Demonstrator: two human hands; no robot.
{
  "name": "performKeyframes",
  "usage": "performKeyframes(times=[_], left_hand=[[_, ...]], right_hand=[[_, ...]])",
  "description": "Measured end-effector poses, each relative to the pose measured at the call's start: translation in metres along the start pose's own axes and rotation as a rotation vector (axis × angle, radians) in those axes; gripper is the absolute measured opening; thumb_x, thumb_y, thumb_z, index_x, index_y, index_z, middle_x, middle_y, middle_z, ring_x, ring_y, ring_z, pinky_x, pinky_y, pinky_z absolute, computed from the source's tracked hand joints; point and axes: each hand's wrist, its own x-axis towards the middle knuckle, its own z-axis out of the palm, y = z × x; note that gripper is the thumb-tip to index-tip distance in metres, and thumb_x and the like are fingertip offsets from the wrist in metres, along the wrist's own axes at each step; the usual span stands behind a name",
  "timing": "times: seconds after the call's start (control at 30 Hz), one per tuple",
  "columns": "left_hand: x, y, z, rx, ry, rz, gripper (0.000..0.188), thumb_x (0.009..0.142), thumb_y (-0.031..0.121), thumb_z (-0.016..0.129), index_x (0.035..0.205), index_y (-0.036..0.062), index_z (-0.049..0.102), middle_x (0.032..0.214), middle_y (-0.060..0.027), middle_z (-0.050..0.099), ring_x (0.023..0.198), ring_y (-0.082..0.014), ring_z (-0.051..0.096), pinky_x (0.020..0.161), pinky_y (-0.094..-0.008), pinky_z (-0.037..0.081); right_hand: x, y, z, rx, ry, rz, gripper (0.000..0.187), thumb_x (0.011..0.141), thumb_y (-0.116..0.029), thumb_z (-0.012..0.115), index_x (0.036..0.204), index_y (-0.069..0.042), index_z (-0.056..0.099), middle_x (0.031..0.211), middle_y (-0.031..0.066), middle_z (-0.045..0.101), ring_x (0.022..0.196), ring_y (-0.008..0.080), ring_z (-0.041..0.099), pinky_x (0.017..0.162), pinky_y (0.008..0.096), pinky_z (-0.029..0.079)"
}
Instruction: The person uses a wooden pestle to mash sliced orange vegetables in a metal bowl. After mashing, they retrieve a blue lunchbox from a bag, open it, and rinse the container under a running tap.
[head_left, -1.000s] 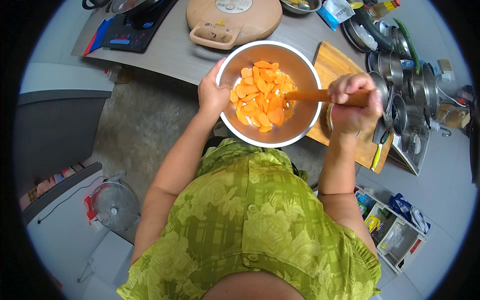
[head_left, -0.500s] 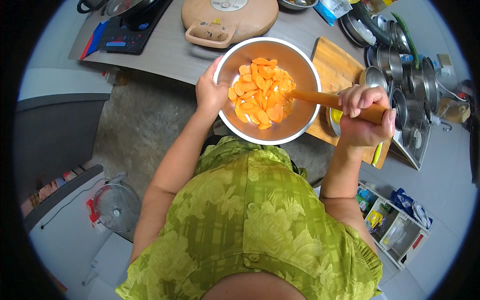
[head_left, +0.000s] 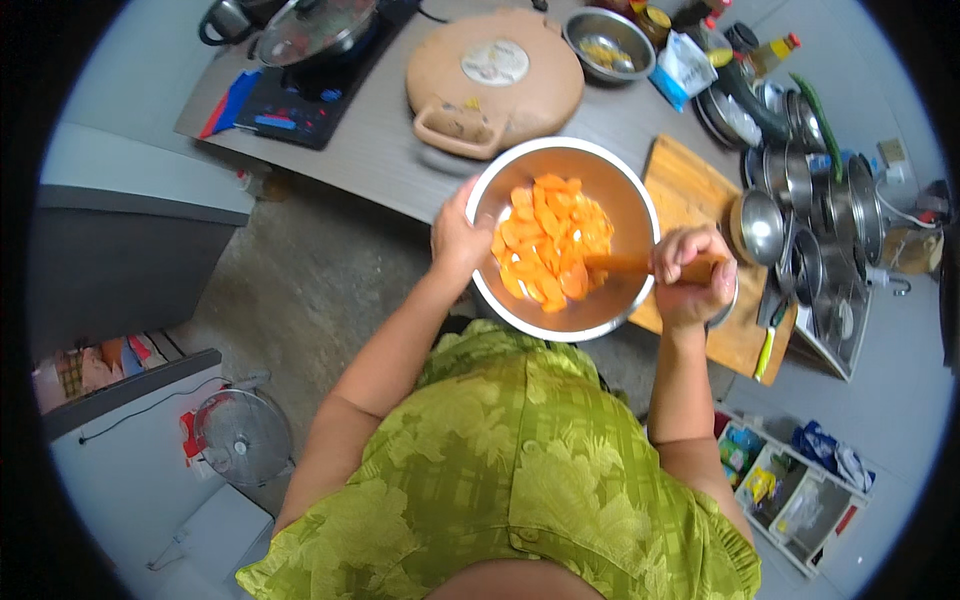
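Clasping the metal bowl (head_left: 630, 215) by its left side, close by the desk (head_left: 365, 150), is the left hand (head_left: 460, 238); the right hand (head_left: 693, 280) wraps round a wooden stick (head_left: 628, 263) whose far end meets orange slices (head_left: 545, 235) inside.

Wooden handle (head_left: 625, 263), far end lost among carrot slices (head_left: 545, 240); left hand (head_left: 460, 238), fingertips hidden behind the steel bowl (head_left: 632, 210); glass-lidded pan (head_left: 315, 30), cut by the top edge; round label (head_left: 495, 63), blurred!
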Motion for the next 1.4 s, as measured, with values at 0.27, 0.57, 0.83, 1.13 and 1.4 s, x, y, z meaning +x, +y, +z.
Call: performKeyframes(times=[0.27, 0.57, 0.83, 1.13, 1.4], left_hand=[[0.064, 0.015, -0.017, -0.589, -0.042, -0.583, 0.048, 0.094, 0.046, 0.048, 0.11, 0.0005, 0.049, 0.084, -0.0145, 0.062, 0.056, -0.0163, 0.058, 0.044, -0.0233, 0.046], [0.113, 0.002, -0.014, -0.663, 0.007, -0.471, 0.045, 0.097, 0.028, 0.039, 0.105, -0.0139, 0.051, 0.076, -0.0198, 0.064, 0.054, -0.021, 0.063, 0.046, -0.0287, 0.053], [0.158, 0.004, -0.041, -0.599, -0.102, -0.529, 0.039, 0.097, 0.022, 0.035, 0.127, -0.0026, 0.039, 0.087, -0.022, 0.064, 0.057, -0.0208, 0.064, 0.043, -0.0271, 0.055], [0.195, -0.006, -0.063, -0.545, -0.118, -0.519, 0.04, 0.095, 0.018, 0.035, 0.128, -0.0055, 0.039, 0.093, -0.0247, 0.063, 0.059, -0.026, 0.066, 0.045, -0.0314, 0.056], [0.176, -0.02, -0.06, -0.716, -0.101, -0.425, 0.039, 0.098, 0.022, 0.038, 0.122, -0.0087, 0.035, 0.094, -0.0267, 0.06, 0.059, -0.0284, 0.065, 0.047, -0.0326, 0.058]], right_hand=[[0.0, 0.002, 0.001, 0.014, 0.041, -0.045, 0.052, 0.088, -0.053, 0.049, 0.071, -0.004, 0.044, 0.053, 0.0049, 0.044, 0.045, 0.0133, 0.042, 0.044, 0.0252, 0.039], [-0.007, 0.002, 0.007, -0.004, 0.109, -0.084, 0.054, 0.087, -0.055, 0.05, 0.072, -0.004, 0.045, 0.054, 0.0053, 0.045, 0.046, 0.013, 0.042, 0.043, 0.0245, 0.038], [-0.009, 0.003, 0.015, -0.01, 0.144, -0.114, 0.052, 0.087, -0.054, 0.05, 0.072, -0.004, 0.045, 0.053, 0.0051, 0.045, 0.045, 0.0133, 0.042, 0.043, 0.0249, 0.038], [-0.014, 0.007, 0.017, -0.063, 0.191, -0.132, 0.048, 0.087, -0.052, 0.046, 0.073, -0.007, 0.045, 0.055, 0.0019, 0.044, 0.047, 0.0122, 0.042, 0.046, 0.0259, 0.038], [-0.005, 0.012, 0.023, -0.012, 0.273, -0.149, 0.046, 0.082, -0.049, 0.055, 0.074, -0.005, 0.047, 0.057, 0.0046, 0.047, 0.048, 0.0125, 0.044, 0.046, 0.0253, 0.039]])
